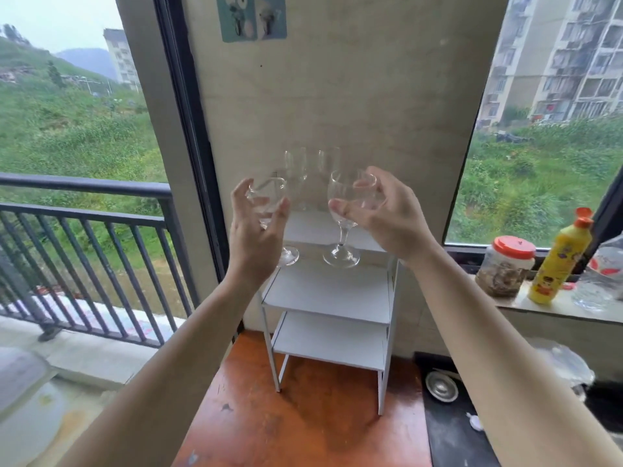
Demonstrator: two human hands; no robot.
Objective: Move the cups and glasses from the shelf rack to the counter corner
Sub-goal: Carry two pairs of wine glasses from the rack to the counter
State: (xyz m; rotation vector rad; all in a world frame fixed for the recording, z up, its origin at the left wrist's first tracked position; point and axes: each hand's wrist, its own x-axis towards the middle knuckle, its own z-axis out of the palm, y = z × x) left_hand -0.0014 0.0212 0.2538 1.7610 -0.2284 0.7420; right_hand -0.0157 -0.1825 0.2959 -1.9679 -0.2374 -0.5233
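A white shelf rack [323, 291] stands on the reddish-brown counter [303, 423] against the wall. My left hand [249, 237] is wrapped around the bowl of a clear wine glass [289, 257], whose foot hangs in front of the rack's top shelf edge. My right hand [391, 217] grips the bowl of a second wine glass [342, 239] beside it, at the same height. Behind them, two more clear glasses [296, 170] [328, 163] stand on the top shelf near the wall. The lower shelves hold nothing.
On the window sill to the right stand a jar with an orange lid [505, 267], a yellow bottle [559, 261] and a clear plastic bottle [603, 281]. A black stove surface [451, 433] borders the counter on the right. A balcony railing [84, 217] lies to the left.
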